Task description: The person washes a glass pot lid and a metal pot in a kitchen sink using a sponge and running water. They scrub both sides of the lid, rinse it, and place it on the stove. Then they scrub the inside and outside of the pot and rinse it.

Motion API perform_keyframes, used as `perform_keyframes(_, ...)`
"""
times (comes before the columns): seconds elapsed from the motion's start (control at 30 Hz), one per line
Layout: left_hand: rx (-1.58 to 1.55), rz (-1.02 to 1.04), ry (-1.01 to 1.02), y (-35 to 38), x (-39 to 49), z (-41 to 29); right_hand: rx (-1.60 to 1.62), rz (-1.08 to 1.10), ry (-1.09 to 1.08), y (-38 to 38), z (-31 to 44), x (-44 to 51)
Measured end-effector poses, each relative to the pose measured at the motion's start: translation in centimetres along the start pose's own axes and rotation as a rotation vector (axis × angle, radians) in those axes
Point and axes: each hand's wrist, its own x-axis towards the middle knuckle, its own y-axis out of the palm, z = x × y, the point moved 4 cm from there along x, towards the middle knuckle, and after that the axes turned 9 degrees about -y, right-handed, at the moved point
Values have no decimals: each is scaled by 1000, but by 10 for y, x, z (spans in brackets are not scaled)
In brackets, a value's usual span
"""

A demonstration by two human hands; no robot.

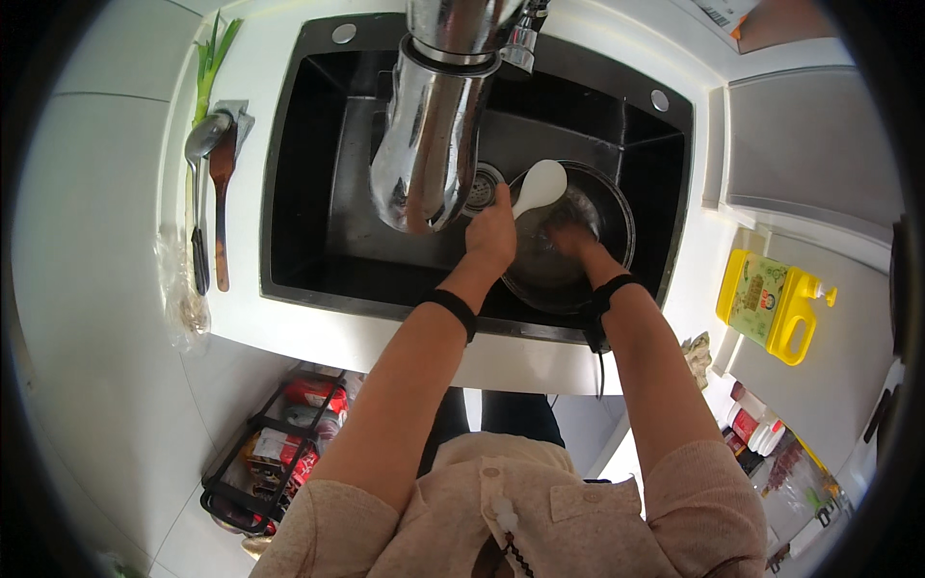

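Note:
My left hand [493, 233] grips the handle of a white rice paddle [543, 185], its broad head tilted up over the edge of a round dark pan [538, 287]. The pan sits in the right part of a black sink [368, 173] and appears to hold water. Inside the pan is my right hand [574, 237], blurred, its fingers partly lost in the dark interior, so what it touches there is unclear. Left of the pan, a drain strainer [483, 189] shows beside my left hand. A chrome faucet [433, 144] hangs above the sink and hides part of it.
On the left counter lie a metal ladle [208, 137], a wooden spatula [222, 180] and a green onion [209, 68] in plastic. A yellow pump jug [769, 307] stands at right. Below left is a black rack [278, 448] of packaged goods.

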Motion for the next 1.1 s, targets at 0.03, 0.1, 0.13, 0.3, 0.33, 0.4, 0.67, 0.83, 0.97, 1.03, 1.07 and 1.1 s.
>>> perform_keyframes(0.03,2,13,-5,0,0,0,12,-33,55,8,-5,2)
perform_keyframes(0.1,-10,3,4,0,1,1,121,-98,219,14,-11,9)
perform_keyframes(0.13,-6,-9,5,0,1,2,153,-97,235,12,-8,13)
perform_keyframes(0.3,-11,-51,41,3,4,4,167,-4,29,-33,40,25)
perform_keyframes(0.33,0,-56,50,3,4,4,103,65,17,-38,52,24)
perform_keyframes(0.4,-8,-7,32,5,5,5,37,98,6,-40,73,12)
perform_keyframes(0.67,11,-31,30,2,4,4,-38,29,19,-56,64,-6)
perform_keyframes(0.83,15,-5,17,5,5,3,246,59,220,-47,29,-14)
perform_keyframes(0.97,-15,-3,14,3,1,1,313,39,287,2,10,-12)
perform_keyframes(1.03,-32,-13,9,1,-1,0,385,114,309,31,10,2)
perform_keyframes(1.07,-36,-16,4,0,-2,0,478,100,362,44,16,8)
perform_keyframes(1.1,-54,-12,1,0,-2,0,563,124,443,54,18,12)
